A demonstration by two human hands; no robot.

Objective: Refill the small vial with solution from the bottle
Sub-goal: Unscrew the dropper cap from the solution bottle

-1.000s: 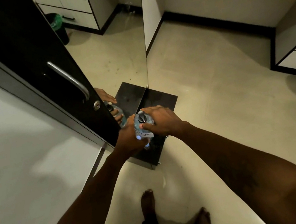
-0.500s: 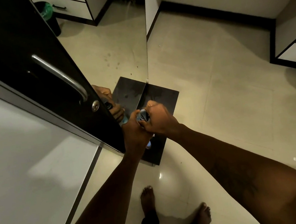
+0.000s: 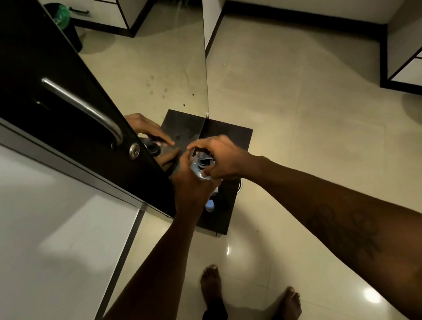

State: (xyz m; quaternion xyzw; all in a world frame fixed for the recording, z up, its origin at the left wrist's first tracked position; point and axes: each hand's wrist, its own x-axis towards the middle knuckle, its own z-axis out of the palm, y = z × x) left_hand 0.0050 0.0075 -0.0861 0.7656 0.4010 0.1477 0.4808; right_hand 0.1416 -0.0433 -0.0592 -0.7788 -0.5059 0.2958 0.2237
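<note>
Bottle: pale blue, translucent, with a dark cap or nozzle on top; held upright above the dark shelf, mid-scene, mostly hidden by both hands.
Bottle state: whether the cap is on or loosened cannot be told.
Vial: small, pale blue top seen; stood on the shelf, just nearer than the bottle.

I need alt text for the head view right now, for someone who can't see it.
Both hands hold a small clear bottle over a dark shelf: the left hand wraps its body, the right hand works at its dark top. A mirror beside them reflects the hands; bare feet stand on the pale tiled floor below.
</note>
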